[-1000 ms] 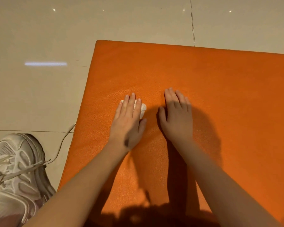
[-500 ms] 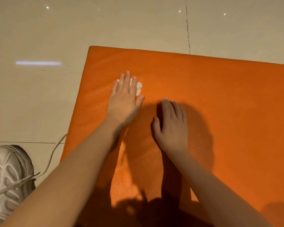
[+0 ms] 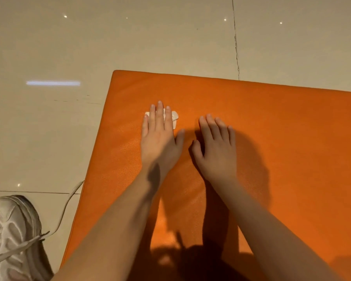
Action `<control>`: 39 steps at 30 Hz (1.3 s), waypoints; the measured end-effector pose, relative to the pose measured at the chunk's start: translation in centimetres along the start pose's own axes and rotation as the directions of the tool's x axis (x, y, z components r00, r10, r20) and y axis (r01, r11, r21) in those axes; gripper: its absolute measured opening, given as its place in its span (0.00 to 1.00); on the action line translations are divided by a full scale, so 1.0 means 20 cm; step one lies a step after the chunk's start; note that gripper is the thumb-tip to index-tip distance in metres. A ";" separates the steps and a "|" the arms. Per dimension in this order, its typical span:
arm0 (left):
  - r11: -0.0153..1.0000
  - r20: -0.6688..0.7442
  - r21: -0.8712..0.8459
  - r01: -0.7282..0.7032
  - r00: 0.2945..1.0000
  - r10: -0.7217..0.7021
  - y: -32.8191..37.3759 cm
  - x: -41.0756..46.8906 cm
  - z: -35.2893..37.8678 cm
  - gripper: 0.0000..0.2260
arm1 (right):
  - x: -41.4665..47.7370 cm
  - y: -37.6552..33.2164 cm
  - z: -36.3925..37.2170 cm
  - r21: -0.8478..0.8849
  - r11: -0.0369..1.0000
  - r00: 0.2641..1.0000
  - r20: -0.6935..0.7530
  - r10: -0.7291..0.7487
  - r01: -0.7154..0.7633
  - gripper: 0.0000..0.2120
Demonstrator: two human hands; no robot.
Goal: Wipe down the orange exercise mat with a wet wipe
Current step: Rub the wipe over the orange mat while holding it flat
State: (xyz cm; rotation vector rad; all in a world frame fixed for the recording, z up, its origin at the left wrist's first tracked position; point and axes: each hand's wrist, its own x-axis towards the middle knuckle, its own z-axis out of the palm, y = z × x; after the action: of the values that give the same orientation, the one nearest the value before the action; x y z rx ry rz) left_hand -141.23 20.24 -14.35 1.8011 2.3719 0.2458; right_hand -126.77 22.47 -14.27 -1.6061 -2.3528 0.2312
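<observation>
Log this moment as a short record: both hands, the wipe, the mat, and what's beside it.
work surface: orange padded exercise mat on beige tiled floor
left hand: straight fingers pressing small white wet wipe onto mat
right hand: flat on mat, holding nothing
wipe position: near mat's far left corner
beside mat: white laced sneaker, left side

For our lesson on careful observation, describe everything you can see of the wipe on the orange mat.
The wipe is a small white piece, folded or bunched, and looks like thin cloth or paper. It lies flat on the mat, toward its far left corner. The left hand presses it down with straight fingers and covers most of it. Only white edges show, on either side of the fingers and between them.
</observation>
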 end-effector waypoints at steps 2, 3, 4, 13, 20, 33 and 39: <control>1.000 0.038 0.011 -0.003 0.999 0.002 0.00 0.00 -0.01 0.34 | -0.01 0.00 0.01 0.014 1.000 1.000 -0.002 0.005 -0.005 0.26; 1.000 0.066 0.017 -0.009 0.998 0.007 -0.01 0.02 -0.01 0.34 | -0.01 0.00 0.01 0.015 1.000 1.000 -0.005 0.008 -0.007 0.27; 1.000 0.098 0.024 -0.016 0.995 0.014 -0.02 0.05 -0.02 0.32 | -0.02 0.00 0.01 0.014 1.000 1.000 -0.006 0.011 -0.011 0.27; 0.998 0.078 -0.024 -0.062 0.995 0.063 0.08 0.37 0.00 0.30 | 0.00 -0.01 0.01 0.044 0.999 0.999 -0.034 0.033 -0.032 0.28; 0.998 0.085 0.010 0.060 0.995 -0.061 0.02 0.54 -0.04 0.29 | 0.00 -0.01 0.01 0.039 0.999 0.999 -0.019 0.026 -0.025 0.28; 0.987 0.151 0.036 -0.155 0.977 0.148 -0.09 0.50 -0.10 0.29 | 0.01 0.00 0.01 0.057 0.998 0.999 -0.029 0.030 -0.028 0.28; 1.000 0.123 0.008 0.023 0.992 -0.023 -0.15 0.50 -0.12 0.29 | 0.01 0.00 0.01 0.059 0.998 0.999 -0.023 0.035 -0.033 0.28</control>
State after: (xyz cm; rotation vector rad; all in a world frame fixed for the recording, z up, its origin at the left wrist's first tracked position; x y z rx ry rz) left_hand -147.27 29.02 -12.89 1.7372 2.3096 0.1195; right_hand -126.94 22.70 -14.45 -1.6135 -2.2809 0.2829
